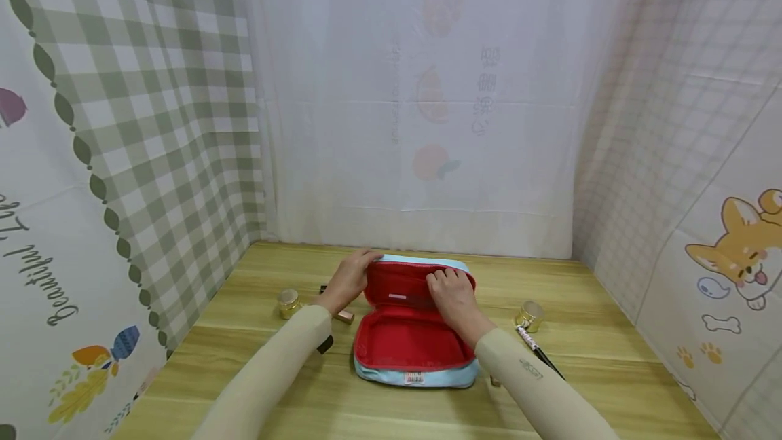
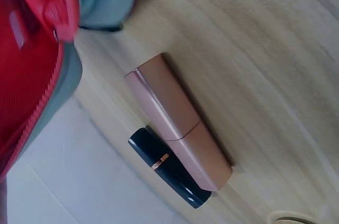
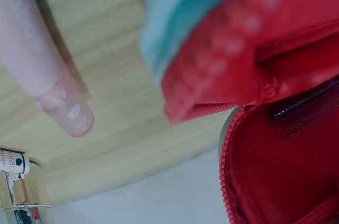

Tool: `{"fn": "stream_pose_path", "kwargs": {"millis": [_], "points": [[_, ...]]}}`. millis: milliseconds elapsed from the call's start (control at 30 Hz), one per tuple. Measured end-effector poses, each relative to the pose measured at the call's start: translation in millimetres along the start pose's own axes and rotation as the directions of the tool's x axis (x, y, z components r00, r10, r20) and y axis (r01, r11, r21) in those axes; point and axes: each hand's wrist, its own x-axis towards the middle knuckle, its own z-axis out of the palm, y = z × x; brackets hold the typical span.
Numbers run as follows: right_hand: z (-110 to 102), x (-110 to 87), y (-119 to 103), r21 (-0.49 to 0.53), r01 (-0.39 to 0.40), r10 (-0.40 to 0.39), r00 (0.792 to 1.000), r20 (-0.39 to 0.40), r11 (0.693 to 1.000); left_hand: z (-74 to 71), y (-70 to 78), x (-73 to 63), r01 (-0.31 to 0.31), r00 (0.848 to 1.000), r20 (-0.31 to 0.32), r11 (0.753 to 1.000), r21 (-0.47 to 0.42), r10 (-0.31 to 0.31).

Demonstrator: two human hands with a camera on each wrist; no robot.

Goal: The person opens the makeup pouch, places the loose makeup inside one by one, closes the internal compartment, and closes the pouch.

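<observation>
A light-blue cosmetic bag (image 1: pixel 380 375) with a red lining and red zipper lies unzipped in front of me, its lid raised toward the back. My left hand (image 1: pixel 349 281) grips the lid's upper left corner. At the lid's right side, my right hand (image 1: pixel 453 296) reaches over the inner face with curled fingers and holds it near the rim. Red lining (image 2: pixel 26 75) fills the left edge of the left wrist view, and the zipper edge (image 3: pixel 225 166) shows close up in the right wrist view. Neither hand appears in the wrist views.
Left of the bag lie a rose-gold lipstick tube (image 2: pixel 180 123) and a black tube (image 2: pixel 169 168), near a gold-lidded jar (image 1: pixel 288 303). Rightward stand another gold jar (image 1: pixel 530 315) and a black pen-like stick (image 1: pixel 546 361) with a printed end. A pink tube (image 3: pixel 32 38) lies beside the bag.
</observation>
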Motion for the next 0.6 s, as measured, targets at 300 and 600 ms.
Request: {"fn": "stream_pose_path", "kwargs": {"millis": [300,600], "points": [[0,-5.5,-8,0.036,0.029,-0.032,0.996,0.081,0.999,3.8,-4.5,-10.9,-0.055,0.998,-0.021,0.995,0.082,0.057],[-4,-21.7,-17,0.169,0.002,-0.038,0.978,0.206,0.986,-1.5,-7.2,-16.5,-0.007,0.999,0.047,0.999,0.042,0.005]]}}
